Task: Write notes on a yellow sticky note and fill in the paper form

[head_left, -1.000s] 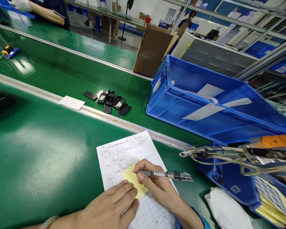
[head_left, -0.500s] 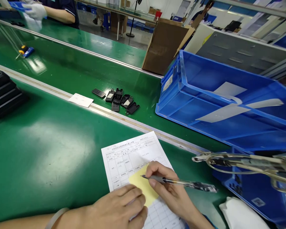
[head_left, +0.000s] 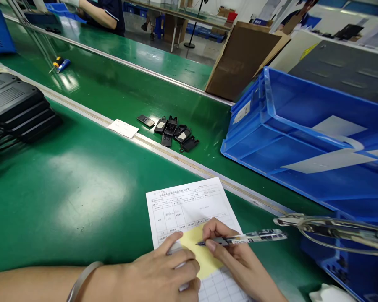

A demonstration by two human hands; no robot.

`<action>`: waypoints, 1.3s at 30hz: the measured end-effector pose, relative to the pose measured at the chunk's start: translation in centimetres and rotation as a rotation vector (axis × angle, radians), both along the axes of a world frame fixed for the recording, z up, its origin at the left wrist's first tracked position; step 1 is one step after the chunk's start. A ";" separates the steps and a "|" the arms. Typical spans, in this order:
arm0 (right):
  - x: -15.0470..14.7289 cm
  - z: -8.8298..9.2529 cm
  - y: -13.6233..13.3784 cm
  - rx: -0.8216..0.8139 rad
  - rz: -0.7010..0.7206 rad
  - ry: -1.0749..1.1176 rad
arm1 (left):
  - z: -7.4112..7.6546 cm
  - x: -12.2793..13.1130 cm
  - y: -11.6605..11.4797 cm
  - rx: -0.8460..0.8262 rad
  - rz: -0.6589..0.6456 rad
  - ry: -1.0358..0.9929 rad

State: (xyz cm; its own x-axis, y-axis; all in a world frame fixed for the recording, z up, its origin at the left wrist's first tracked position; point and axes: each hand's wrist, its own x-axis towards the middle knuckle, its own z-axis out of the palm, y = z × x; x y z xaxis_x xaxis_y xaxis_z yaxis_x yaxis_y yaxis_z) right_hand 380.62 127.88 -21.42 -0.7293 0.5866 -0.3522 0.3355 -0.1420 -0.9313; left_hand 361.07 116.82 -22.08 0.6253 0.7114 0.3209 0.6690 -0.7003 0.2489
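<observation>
One white form [head_left: 184, 214] is lying under a yellow note [head_left: 206, 264]. The left hand [head_left: 168, 268], fingers loosely spread, is resting on them; the right hand [head_left: 237, 258] is pinching a pen [head_left: 255, 238], its tip pointing left over the note, long body stretching right.

The left forearm [head_left: 38, 282] lies nearly level; the left hand [head_left: 164, 270] is palm down, one finger spread from the bent others. The right hand [head_left: 229, 247] pinches with thumb and forefinger.
</observation>
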 end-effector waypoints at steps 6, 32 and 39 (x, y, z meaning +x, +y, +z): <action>0.5 -0.4 0.8 0.200 -0.187 -0.062 | -0.1 0.5 -0.1 0.032 0.064 0.000; -1.2 0.0 0.6 0.137 -0.120 0.002 | -1.1 0.5 -0.2 0.046 0.110 0.134; -1.3 -0.6 0.8 0.276 -0.089 -0.024 | -1.3 0.7 -0.4 0.068 0.085 0.179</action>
State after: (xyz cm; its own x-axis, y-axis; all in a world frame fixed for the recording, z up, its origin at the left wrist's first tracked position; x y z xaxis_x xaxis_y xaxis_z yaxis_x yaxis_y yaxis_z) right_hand 379.30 128.66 -22.01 -0.6639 0.7242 -0.1868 0.3556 0.0860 -0.9307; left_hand 361.78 116.47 -23.38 0.6155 0.7445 0.2586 0.7557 -0.6507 0.0747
